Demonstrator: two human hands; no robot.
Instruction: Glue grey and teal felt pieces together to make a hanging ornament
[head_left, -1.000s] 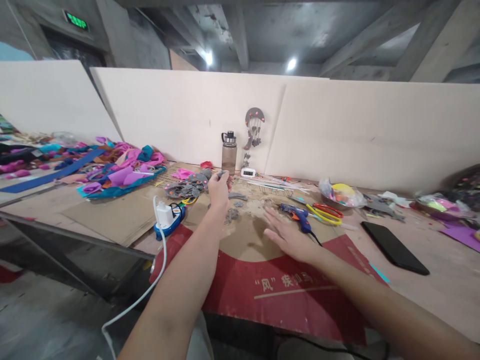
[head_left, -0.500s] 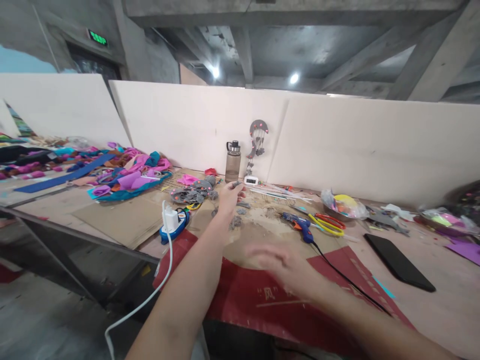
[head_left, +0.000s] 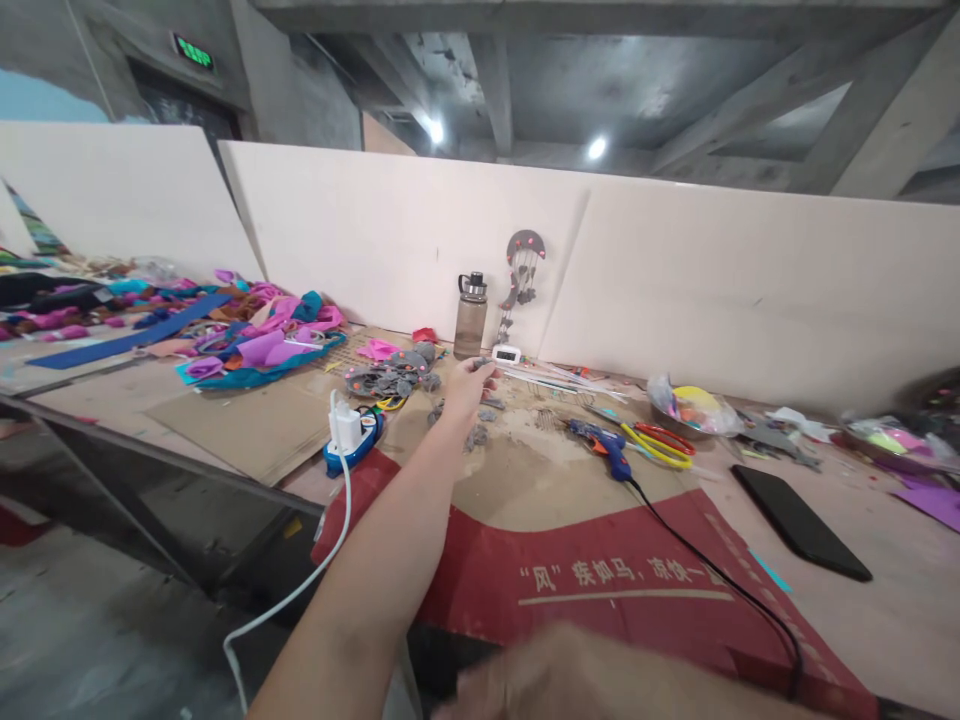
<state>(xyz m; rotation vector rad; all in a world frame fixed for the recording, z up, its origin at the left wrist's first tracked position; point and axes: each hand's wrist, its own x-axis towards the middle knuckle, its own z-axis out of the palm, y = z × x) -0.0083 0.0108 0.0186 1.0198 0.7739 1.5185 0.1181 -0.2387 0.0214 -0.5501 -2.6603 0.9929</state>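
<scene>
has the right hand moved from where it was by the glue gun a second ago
Yes. The right hand has pulled back toward the person: it lay flat beside the blue glue gun, now it is a blur at the bottom edge, below the red cardboard.

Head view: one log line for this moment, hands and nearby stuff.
left hand: extended, pinching small grey piece | right hand: blurred at bottom edge, grip unclear | near: grey scraps, bottle, glue gun

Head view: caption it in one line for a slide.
Left hand pinches a small grey piece above scattered grey felt cutouts; blue glue gun lies nearby.
</scene>
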